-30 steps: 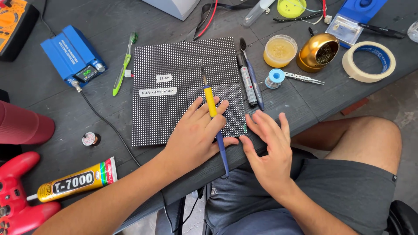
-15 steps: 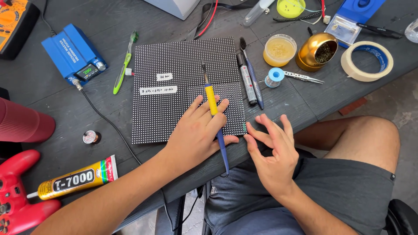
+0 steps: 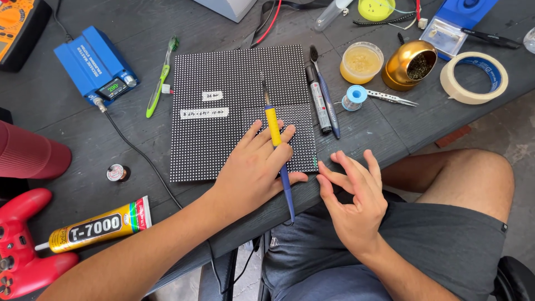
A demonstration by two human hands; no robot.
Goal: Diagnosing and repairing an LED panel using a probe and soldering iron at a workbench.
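A black LED matrix panel (image 3: 234,72) with two small white labels lies flat on the dark table (image 3: 67,134). My left hand (image 3: 253,173) rests palm down on the panel's near right part. It grips a soldering iron (image 3: 272,120) with a yellow grip and blue handle between two fingers, tip pointing away from me. My right hand (image 3: 354,200) hovers at the table's front edge, just right of the panel's near corner. Its fingers are spread and slightly curled, and it holds nothing.
A blue soldering station (image 3: 97,64) and green toothbrush (image 3: 159,78) lie left of the panel. Two pens (image 3: 319,100), a solder spool (image 3: 354,96), tweezers (image 3: 393,98), a flux jar (image 3: 361,61), a gold tip cleaner (image 3: 409,64) and tape roll (image 3: 473,78) lie right. Glue tube (image 3: 95,226) and red controller (image 3: 22,245) sit near left.
My right hand has slid a little right, off the panel's corner, and its fingers have curled. My left hand and the soldering iron stay in place.
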